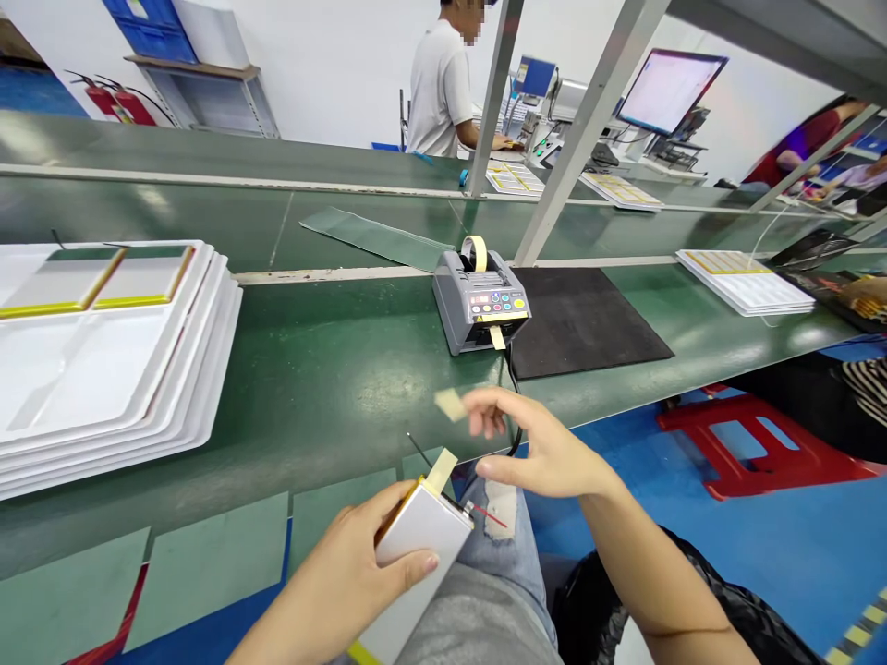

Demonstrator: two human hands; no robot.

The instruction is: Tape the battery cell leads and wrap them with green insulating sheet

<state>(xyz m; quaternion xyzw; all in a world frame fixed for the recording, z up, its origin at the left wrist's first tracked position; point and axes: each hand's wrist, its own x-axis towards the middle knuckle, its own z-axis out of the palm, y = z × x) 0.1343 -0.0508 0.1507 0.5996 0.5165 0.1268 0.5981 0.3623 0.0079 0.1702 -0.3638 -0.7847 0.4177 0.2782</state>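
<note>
My left hand (353, 563) is wrapped round a silver pouch battery (425, 545) with yellow edges, held tilted above my lap. A strip of cream masking tape (442, 469) sticks up from its top end, where a red wire (491, 515) and a black wire (419, 451) also come out. To the right of the battery, my right hand (530, 439) carries a second short piece of tape (450, 405) at the tip of its index finger, the thumb held apart. That piece is slightly blurred. Ahead stands a grey tape dispenser (478, 300), with a tape end (497, 337) poking out of its slot.
Stacked white trays (103, 369) with batteries stand left on the green bench (333, 369). A black mat (589, 319) lies beside the dispenser, and more trays (748, 282) sit farther right. Metal posts (589, 129) rise behind. A red stool (755, 439) is at right. A person (440, 88) works beyond.
</note>
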